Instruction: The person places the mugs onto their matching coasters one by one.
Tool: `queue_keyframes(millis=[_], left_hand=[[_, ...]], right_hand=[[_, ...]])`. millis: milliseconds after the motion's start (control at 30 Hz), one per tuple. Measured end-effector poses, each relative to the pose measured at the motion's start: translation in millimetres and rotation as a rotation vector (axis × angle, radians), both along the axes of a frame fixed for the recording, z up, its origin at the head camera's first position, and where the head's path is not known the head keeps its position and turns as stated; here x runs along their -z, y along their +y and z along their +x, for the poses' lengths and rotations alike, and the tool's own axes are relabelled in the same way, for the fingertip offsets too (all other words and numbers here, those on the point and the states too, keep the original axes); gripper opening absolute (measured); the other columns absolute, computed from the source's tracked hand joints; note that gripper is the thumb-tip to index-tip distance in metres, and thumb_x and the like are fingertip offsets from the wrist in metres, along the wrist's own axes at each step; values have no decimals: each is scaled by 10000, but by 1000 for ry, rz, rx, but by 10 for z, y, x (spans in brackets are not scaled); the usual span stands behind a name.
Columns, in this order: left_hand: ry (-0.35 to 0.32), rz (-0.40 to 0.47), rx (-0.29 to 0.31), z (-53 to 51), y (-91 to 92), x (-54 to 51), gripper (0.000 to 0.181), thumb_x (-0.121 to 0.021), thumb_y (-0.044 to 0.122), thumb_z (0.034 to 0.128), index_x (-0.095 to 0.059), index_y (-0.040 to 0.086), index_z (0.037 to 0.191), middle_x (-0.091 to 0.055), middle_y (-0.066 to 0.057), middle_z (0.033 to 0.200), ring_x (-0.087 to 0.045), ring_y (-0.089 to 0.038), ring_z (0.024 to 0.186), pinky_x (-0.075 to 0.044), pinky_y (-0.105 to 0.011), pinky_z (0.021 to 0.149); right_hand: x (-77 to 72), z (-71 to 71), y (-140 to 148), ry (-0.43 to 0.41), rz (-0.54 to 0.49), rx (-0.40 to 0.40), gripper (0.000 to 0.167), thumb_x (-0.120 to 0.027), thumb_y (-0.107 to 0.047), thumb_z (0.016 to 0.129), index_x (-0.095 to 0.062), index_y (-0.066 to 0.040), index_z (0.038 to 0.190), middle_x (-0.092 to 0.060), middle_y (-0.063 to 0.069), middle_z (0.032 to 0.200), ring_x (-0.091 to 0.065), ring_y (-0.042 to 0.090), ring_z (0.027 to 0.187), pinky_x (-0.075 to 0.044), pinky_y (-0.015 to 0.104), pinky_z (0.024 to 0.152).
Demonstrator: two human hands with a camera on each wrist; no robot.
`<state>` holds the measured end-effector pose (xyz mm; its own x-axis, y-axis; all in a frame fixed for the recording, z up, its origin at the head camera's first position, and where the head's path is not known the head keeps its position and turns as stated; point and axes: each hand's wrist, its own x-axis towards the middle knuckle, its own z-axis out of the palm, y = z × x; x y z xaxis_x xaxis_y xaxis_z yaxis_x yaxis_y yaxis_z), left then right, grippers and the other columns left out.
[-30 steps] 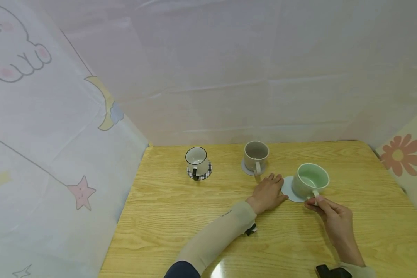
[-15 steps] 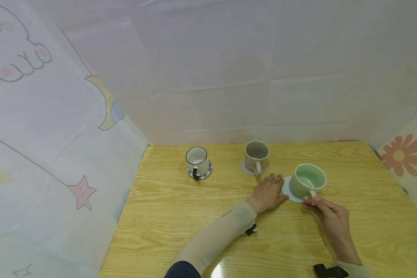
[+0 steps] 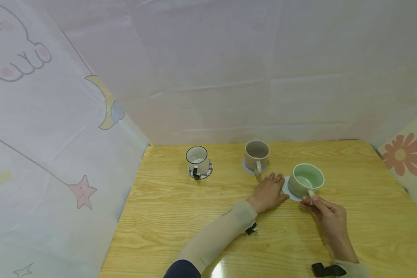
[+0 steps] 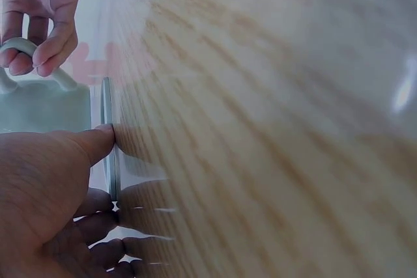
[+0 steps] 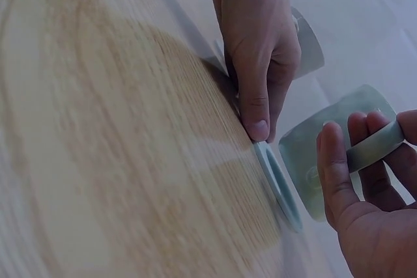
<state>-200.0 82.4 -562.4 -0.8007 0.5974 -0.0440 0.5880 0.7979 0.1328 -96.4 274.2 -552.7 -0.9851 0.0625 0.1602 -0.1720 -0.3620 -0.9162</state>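
My right hand [image 3: 331,222] pinches the handle of a pale green mug [image 3: 300,187]. In the right wrist view, a narrow gap shows between the mug [image 5: 303,151] and a round light-coloured coaster [image 5: 279,187] on the table, so the mug hangs just over it. My left hand [image 3: 266,195] rests on the table at the coaster's left side. Its thumb and fingers touch the rim of the coaster [image 4: 108,99], as the left wrist view shows. In the head view the mug hides much of the coaster [image 3: 287,189].
A greyish mug [image 3: 257,152] stands on a pale coaster [image 3: 247,167] behind my left hand. Farther left, a white mug [image 3: 197,160] with a black rim sits on a checked coaster [image 3: 207,173]. A printed cloth [image 3: 208,88] hangs behind the wooden table [image 3: 160,216].
My right hand has moved the green mug a little to the left, farther over the coaster. The left hand has stayed at the coaster's side.
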Motion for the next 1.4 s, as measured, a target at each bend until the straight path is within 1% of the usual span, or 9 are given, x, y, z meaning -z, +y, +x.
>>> queue_keyframes(millis=[133,400,567,733,833,933,1133,1300,1400], left_hand=[[9,5,6,-10,-3,-12,716,-547,605,1070,-457,180,1639,-423,38,1703,-376,-182,1591,-352,-300,1279],[-9,12,8,-6,-3,-47,718,-546,602,1072,-447,179,1644,-411,36,1709,-365,-178,1596,-346,-299,1282],[-12,13,13,1,-1,-61,715,-555,597,1070,-454,178,1640,-413,31,1708,-365,-181,1597,-344,-306,1285],[1,21,21,-7,11,-28,715,-553,599,1070,-461,170,1634,-419,17,1705,-386,-198,1587,-341,-307,1286],[8,17,15,-12,10,-16,712,-554,602,1068,-467,173,1630,-421,15,1703,-397,-204,1582,-337,-305,1287],[1,12,6,-11,3,-17,715,-556,608,1065,-467,181,1631,-419,24,1703,-393,-199,1583,-335,-301,1287],[-4,20,10,-9,4,-8,715,-556,607,1065,-465,182,1632,-415,25,1706,-388,-203,1586,-337,-305,1287],[-3,15,6,-12,10,13,719,-552,606,1067,-457,179,1637,-412,24,1708,-388,-203,1587,-344,-307,1284],[-2,10,0,-23,13,25,717,-549,608,1068,-455,184,1639,-410,27,1708,-388,-202,1587,-343,-306,1284]], right_hand=[[-10,-10,-3,-1,-22,-12,272,-504,66,1094,-654,293,1104,-815,144,1001,-813,241,929,-635,337,891],[-11,-23,-14,-16,-23,-1,264,-517,70,1087,-660,291,1098,-816,139,984,-815,238,918,-638,344,879],[1,-25,-19,-21,-51,-18,260,-513,74,1088,-668,282,1103,-813,149,989,-815,247,929,-634,359,891],[28,-22,-14,-8,-133,-59,269,-483,87,1093,-666,284,1104,-806,184,1015,-812,275,956,-627,390,905],[39,-24,-15,-6,-171,-77,273,-474,88,1095,-660,287,1114,-802,198,1027,-808,284,977,-623,401,919],[53,-24,-17,-16,-170,-84,275,-476,79,1098,-662,280,1131,-801,191,1030,-807,280,985,-623,397,927],[73,-14,-20,-61,-134,-63,283,-497,39,1106,-687,244,1149,-803,156,1013,-807,256,975,-619,394,932],[76,-26,-26,-52,-153,-75,281,-491,53,1103,-669,265,1151,-802,165,1009,-807,264,971,-624,392,930],[69,-38,-34,-48,-157,-74,276,-493,59,1100,-679,258,1148,-804,170,1001,-809,266,968,-628,391,925]])
